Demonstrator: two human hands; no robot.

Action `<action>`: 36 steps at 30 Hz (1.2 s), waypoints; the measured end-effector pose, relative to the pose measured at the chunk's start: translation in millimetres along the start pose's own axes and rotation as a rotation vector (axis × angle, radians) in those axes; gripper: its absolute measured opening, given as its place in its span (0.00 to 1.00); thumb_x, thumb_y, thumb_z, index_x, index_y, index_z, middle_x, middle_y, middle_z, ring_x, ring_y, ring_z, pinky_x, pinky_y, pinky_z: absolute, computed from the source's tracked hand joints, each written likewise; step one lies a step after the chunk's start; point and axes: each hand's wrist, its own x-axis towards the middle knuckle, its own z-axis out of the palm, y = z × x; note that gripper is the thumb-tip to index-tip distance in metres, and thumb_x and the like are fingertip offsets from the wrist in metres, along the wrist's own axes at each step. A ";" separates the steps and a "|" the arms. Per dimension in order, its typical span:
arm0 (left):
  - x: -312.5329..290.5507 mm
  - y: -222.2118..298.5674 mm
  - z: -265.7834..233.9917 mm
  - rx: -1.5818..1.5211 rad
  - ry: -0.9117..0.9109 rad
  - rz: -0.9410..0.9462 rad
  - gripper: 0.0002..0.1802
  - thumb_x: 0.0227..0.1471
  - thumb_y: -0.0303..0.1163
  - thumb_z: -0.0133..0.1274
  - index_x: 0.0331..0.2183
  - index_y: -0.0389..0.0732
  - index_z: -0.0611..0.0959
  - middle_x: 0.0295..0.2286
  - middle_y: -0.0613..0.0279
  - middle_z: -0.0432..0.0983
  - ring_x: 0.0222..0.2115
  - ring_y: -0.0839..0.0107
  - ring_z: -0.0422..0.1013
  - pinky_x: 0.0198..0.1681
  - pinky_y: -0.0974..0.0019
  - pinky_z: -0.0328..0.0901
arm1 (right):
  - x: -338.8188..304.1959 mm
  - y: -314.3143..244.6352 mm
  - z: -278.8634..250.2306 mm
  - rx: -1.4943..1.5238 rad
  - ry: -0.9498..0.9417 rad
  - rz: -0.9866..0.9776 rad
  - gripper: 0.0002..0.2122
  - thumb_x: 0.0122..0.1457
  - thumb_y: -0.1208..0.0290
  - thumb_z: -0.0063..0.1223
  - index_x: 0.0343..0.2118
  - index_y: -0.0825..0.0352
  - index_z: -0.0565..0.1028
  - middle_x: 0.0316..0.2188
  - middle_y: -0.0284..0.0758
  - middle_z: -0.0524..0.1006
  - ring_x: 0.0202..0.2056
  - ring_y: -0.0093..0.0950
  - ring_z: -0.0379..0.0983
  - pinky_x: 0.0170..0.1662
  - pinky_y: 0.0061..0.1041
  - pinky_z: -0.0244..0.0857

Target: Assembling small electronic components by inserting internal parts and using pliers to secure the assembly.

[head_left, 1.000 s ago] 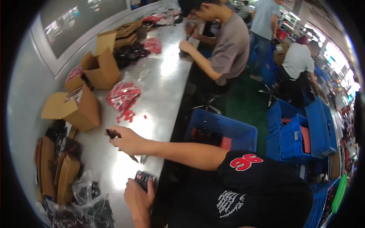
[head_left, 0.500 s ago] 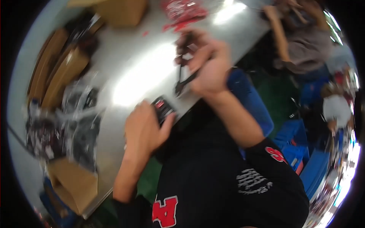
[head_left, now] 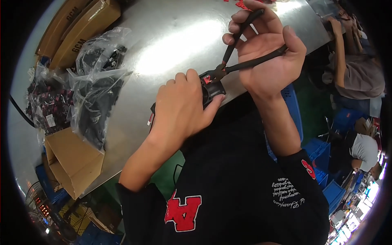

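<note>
My left hand (head_left: 177,106) is closed over a small black plastic device (head_left: 216,89), its thumb against the near side. A small red piece (head_left: 207,79) shows on the device's upper face. Thin red and white wires (head_left: 150,118) stick out past the other side of that hand. My right hand (head_left: 263,77) holds pliers (head_left: 255,62) with black handles, which are spread wide between fingers and thumb. The dark jaws of the pliers are at the red piece; whether they grip it I cannot tell.
A shiny metal table (head_left: 163,24) lies under my hands. On the left are long cardboard boxes (head_left: 87,30), clear plastic bags (head_left: 96,94) of dark parts and an opened carton (head_left: 75,163). Red bits (head_left: 241,4) lie at the far edge. A person (head_left: 357,69) sits on the right, near blue crates (head_left: 316,155).
My right hand has come down and right with the pliers, and their jaws now meet the device. The handles have spread wider. My view has shifted, and the left hand still holds the device.
</note>
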 end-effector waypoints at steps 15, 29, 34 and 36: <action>0.2 1.1 1.9 -0.028 0.012 0.018 0.32 0.51 0.55 0.59 0.31 0.32 0.72 0.25 0.48 0.72 0.26 0.51 0.73 0.28 0.54 0.68 | 37.9 22.3 -4.5 0.668 -1.055 -0.311 0.31 0.60 0.44 0.37 0.48 0.73 0.70 0.36 0.41 0.77 0.37 0.33 0.75 0.41 0.33 0.70; 0.1 1.5 2.8 0.001 0.054 0.022 0.29 0.48 0.55 0.61 0.29 0.36 0.73 0.24 0.53 0.73 0.25 0.56 0.74 0.29 0.59 0.67 | -13.1 -13.2 18.4 -0.317 -0.125 -0.067 0.32 0.60 0.42 0.37 0.46 0.74 0.70 0.34 0.42 0.76 0.36 0.33 0.74 0.41 0.31 0.68; 1.7 1.8 2.3 -0.005 0.056 0.019 0.29 0.47 0.54 0.62 0.29 0.35 0.73 0.24 0.52 0.74 0.25 0.55 0.75 0.30 0.58 0.68 | -5.7 -13.5 4.8 -0.212 -0.417 -0.022 0.29 0.59 0.45 0.49 0.41 0.76 0.72 0.33 0.42 0.76 0.35 0.32 0.74 0.39 0.27 0.67; 0.5 0.1 2.6 -0.011 0.033 0.010 0.29 0.47 0.53 0.62 0.29 0.35 0.74 0.24 0.51 0.74 0.26 0.55 0.75 0.31 0.58 0.69 | -4.0 -10.5 4.4 -0.245 -0.522 -0.028 0.30 0.59 0.46 0.46 0.43 0.77 0.71 0.33 0.43 0.76 0.34 0.32 0.73 0.39 0.28 0.66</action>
